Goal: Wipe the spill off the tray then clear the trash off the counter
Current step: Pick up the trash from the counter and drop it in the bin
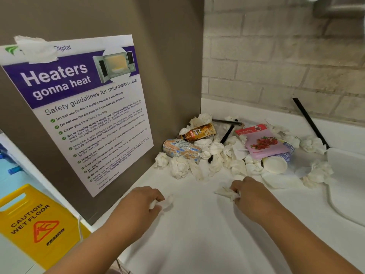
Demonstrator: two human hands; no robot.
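A heap of trash lies in the back corner of the white counter [197, 234]: crumpled tissues [178, 167], a striped can [180, 148] on its side, a gold-brown can [199, 132], a pink pomegranate packet [262, 143], a white cup [275, 165] tipped over and black straws [227, 134]. My left hand [141, 198] grips a crumpled tissue [166, 202] on the counter. To its right, my right hand [248, 191] pinches another crumpled tissue [227, 192]. A white tray [347, 165] sits at the right edge, only partly in view.
A grey panel with a microwave safety poster [85, 107] walls off the counter's left side. Behind the counter is a brick wall [276, 66]. A long black stick [310, 121] leans against it. A yellow wet-floor sign [33, 224] stands on the floor at lower left.
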